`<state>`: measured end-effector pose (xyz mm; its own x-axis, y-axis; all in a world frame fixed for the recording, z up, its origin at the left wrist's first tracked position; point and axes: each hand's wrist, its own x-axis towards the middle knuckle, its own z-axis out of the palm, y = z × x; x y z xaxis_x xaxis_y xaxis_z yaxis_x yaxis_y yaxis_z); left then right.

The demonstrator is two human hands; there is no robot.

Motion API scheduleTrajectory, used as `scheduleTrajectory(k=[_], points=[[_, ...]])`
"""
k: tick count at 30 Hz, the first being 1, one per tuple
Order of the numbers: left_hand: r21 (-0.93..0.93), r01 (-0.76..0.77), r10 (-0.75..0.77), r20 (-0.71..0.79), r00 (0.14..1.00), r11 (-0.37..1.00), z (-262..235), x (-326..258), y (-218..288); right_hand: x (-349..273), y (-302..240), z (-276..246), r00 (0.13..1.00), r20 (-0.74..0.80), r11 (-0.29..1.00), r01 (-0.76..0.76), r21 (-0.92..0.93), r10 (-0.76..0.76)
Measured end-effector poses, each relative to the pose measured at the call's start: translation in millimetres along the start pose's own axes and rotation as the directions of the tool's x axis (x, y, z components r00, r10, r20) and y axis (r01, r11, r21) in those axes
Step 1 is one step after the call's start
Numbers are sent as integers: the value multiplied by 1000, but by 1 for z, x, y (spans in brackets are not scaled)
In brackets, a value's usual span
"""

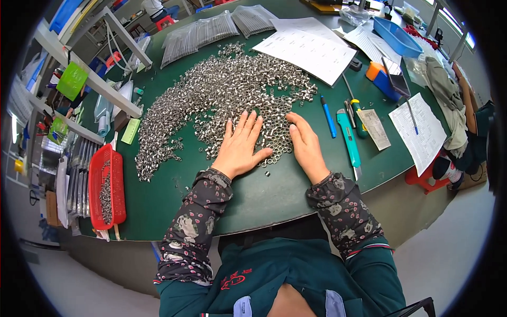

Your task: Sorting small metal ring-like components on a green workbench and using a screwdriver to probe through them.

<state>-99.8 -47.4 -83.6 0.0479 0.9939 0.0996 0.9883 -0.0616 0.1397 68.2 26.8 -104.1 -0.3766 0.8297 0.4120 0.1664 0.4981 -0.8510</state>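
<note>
A wide heap of small shiny metal rings [232, 79] spreads over the green table [264, 203]. My left hand [240, 145] lies flat on the near part of the heap, fingers spread apart and pointing away from me. On the heap's right side rests my right hand [307, 148], its edge down and its fingers stretched out, slightly curved. Between the two hands the rings lie in a thin single layer, many standing on end with their holes showing. One loose ring [267, 173] sits just in front of them. Neither hand grips anything.
Right of my right hand lie a blue pen [328, 117], a teal utility knife [348, 140] with its blade out, and a screwdriver [360, 124]. A red basket [120, 185] with metal parts stands at the left edge. Papers [311, 47] and bagged rods [216, 31] lie behind.
</note>
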Motion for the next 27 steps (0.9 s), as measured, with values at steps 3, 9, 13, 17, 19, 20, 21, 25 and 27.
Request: scheduleTrajectory(k=[3,9,13,17,19,20,21,25,27], points=[[54,-106,109,-52,993,993,0,5,17,0,-1,2,996,-40,992,-74,106,79],[-18,-48,47,-29,998,999,3,22,5,1,-10,-2,988,-33,969,-141,203,150],[12,-55,55,46,997,998,1,4,4,1,-6,-3,986,-94,977,-118,179,136],[42,-240,241,-22,970,970,-1,13,28,4,-5,1,985,-87,963,-126,238,150],[0,-178,177,34,984,984,4,23,32,3,-3,0,984,-88,954,-128,272,157],[-27,-143,144,29,989,989,3,24,30,2,0,0,983,-86,950,-132,282,163],[-10,-136,136,41,990,991,2,25,25,4,1,1,982,-87,946,-133,295,165],[-19,-84,85,81,993,996,0,10,21,3,-2,-3,973,-79,940,-186,287,217],[4,-165,164,19,986,986,0,11,29,3,-2,-1,973,-75,935,-185,302,217]])
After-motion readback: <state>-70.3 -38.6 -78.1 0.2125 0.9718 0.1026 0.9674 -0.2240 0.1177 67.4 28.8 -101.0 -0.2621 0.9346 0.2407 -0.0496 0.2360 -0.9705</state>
